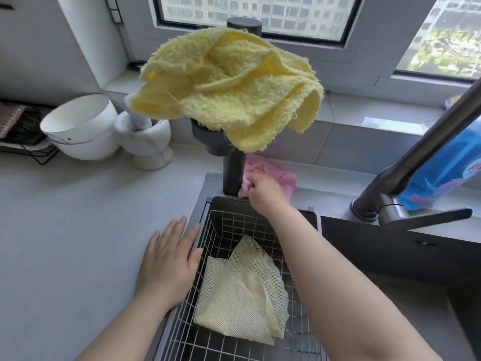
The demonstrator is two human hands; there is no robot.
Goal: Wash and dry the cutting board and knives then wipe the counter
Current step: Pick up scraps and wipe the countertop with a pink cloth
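Head view: looks down on a pale counter and a dark sink below a window.
Left hand [169, 259]: open, palm down, fingers straight. It rests on the counter's edge and its thumb reaches the rim of the wire basket.
Right hand [263, 190]: reaches across the basket, fingers curled and pinching the near edge of the pink cloth.
Pink cloth [272, 175]: bunched on the ledge behind the sink, just beside the foot of the dark post.
Counter [65, 217]: pale grey, runs left of the sink and along behind it.
Wire basket [208, 235]: sits in the left end of the sink [390, 269].
Mesh cloth [242, 290]: pale yellow, folded, lies in the basket.
Dark post [232, 173]: stands upright at the back rim of the sink.
Yellow towel [229, 82]: fluffy, draped over the post well above the hands.
White bowls [80, 126]: stacked and tilted at the counter's back left.
Mortar and pestle [148, 142]: white, just right of the bowls.
Faucet [421, 152]: dark, slants up at the right.
Blue pack [442, 173]: stands behind the faucet; I cannot read the label.
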